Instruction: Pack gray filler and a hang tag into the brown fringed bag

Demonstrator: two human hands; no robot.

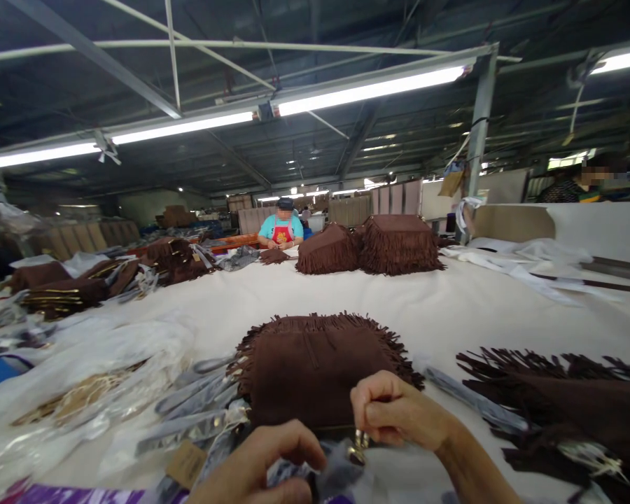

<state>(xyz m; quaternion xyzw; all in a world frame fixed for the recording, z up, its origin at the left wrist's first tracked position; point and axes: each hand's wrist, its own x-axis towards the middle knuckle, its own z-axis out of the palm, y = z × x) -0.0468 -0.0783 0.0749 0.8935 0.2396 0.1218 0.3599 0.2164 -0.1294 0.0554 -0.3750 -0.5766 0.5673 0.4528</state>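
Left hand pinches grey wrapping at the near surface edge while right hand clamps a metal clasp, steadying it beside the brown fringed bag.

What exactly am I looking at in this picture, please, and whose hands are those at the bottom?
The one picture comes from a camera worn on a person's head, looking forward and down, so the two hands at the bottom are that person's own. The left hand and the right hand meet at a small metal fitting, pinched in the right hand's fingers, at the near edge of a brown fringed suede bag. It lies on a white worktable. Clear plastic wrappers lie to the left, more fringed brown material to the right, and finished bags are stacked farther back. Another person in a red apron works beyond.
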